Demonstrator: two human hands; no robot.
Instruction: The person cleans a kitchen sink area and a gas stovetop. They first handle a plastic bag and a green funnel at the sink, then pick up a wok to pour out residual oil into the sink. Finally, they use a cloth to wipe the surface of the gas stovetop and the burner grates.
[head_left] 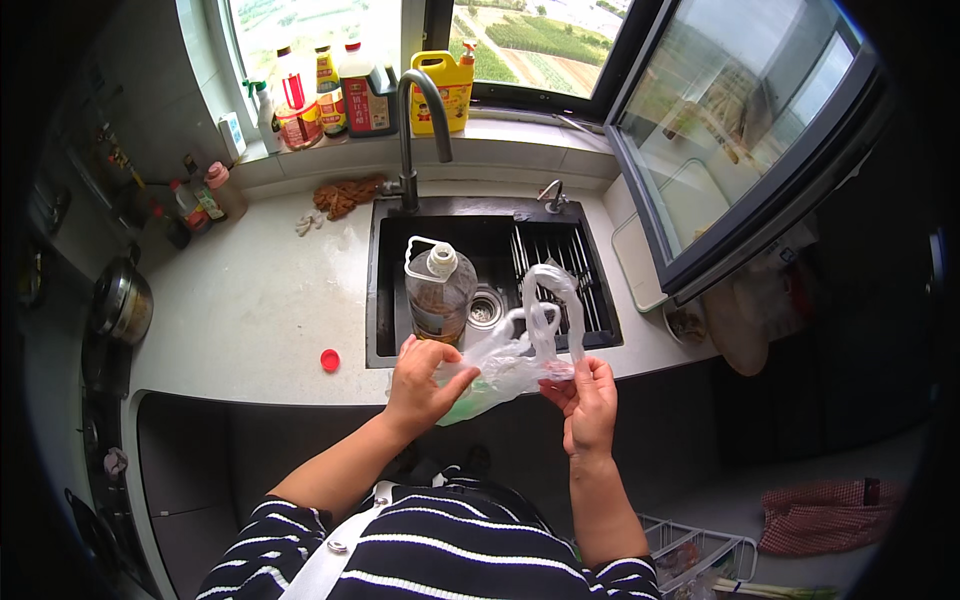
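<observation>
A thin white plastic bag (507, 377) with loop handles is stretched between my two hands at the sink's front edge. My left hand (425, 383) pinches its left side, and my right hand (583, 396) grips it near the handles, which stand up over the basin. Something green shows through the lower part of the bag; its kind is hidden. Just beyond my left hand, a large clear plastic jug (441, 297) with a white handle and an uncapped neck stands in the black sink (383, 300). A red cap (330, 360) lies on the counter to the left.
A tall grey faucet (406, 140) rises behind the basin. A drying rack (575, 270) fills the sink's right side. Several bottles and a yellow jug (441, 95) line the windowsill. The open window sash (690, 150) juts in at right. A pot (122, 302) sits far left.
</observation>
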